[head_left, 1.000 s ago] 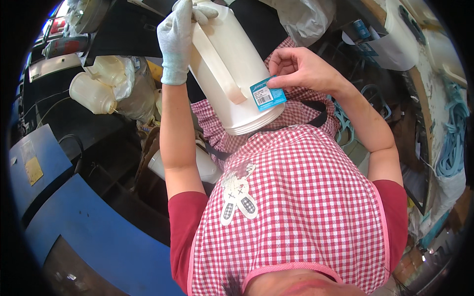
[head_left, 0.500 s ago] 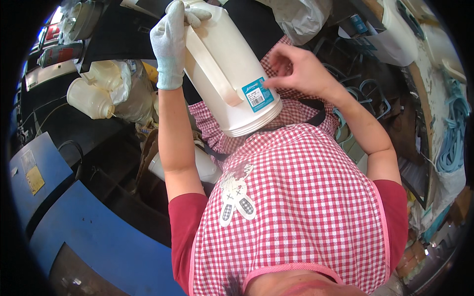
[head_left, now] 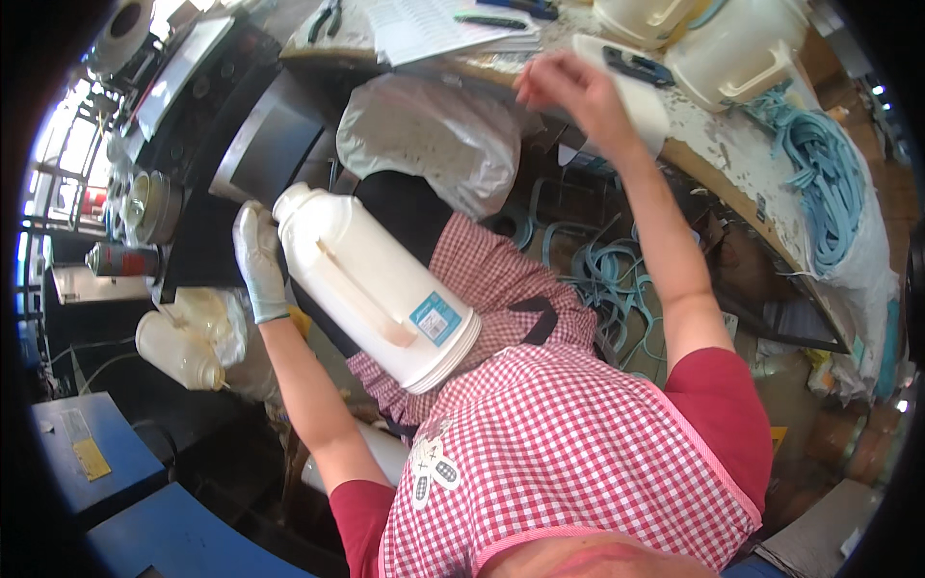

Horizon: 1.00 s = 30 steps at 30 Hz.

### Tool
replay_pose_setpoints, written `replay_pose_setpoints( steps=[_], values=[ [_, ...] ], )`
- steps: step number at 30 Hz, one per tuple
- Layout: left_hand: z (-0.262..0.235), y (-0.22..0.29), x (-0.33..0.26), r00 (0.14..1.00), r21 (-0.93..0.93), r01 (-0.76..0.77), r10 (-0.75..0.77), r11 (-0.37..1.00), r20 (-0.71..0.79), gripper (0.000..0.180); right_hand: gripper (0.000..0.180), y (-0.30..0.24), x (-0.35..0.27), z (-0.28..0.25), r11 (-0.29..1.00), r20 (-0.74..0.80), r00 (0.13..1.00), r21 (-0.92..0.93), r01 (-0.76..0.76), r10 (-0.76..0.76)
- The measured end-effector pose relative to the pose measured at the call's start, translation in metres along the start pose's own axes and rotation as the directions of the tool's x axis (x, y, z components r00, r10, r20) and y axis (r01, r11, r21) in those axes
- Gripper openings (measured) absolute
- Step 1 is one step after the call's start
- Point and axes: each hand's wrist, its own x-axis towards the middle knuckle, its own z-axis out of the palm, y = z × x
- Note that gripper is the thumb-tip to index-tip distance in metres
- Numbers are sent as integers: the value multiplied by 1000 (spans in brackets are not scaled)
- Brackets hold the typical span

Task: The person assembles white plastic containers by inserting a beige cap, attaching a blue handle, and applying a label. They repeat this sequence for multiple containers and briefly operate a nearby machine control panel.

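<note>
A white plastic jug (head_left: 352, 265) with a long side handle lies slanted across my lap, its narrow neck up and to the left. Its threaded end rests near my apron, and a blue label (head_left: 435, 319) sits beside the handle's foot. My left hand (head_left: 258, 260), in a pale glove, grips the jug at its shoulder; some fingers are hidden behind it. Away from the jug, my bare right hand (head_left: 576, 91) is raised by the workbench edge. Its fingers are loosely bent and slightly blurred, with nothing visible in them.
The worn workbench (head_left: 708, 140) holds papers (head_left: 424, 31), pliers (head_left: 326, 21), a black device (head_left: 638, 67) and more jugs (head_left: 737, 58). Blue straps (head_left: 819, 178) hang at right, others coil below. A plastic bag (head_left: 429, 135) hangs ahead. Blue panels (head_left: 101, 453) stand lower left.
My right hand has left the label area and moved up and right toward the workbench. The jug has come down toward my lap, and my left hand with it. The view has shifted, showing more bench.
</note>
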Motion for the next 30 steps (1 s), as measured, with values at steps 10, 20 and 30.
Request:
replay_pose_setpoints(
  steps=[10,20,30],
  values=[
    [48,61,31,990,681,96,-139,726,8,48,32,68,174,-41,380,232,951,-877,296,-204],
    [62,88,25,961,329,140,-208,934,183,38,32,105,239,29,548,67,991,-828,121,-117],
    [54,0,50,930,521,326,-367,789,-25,38,36,95,234,71,474,-17,993,-879,41,-117]
  ],
)
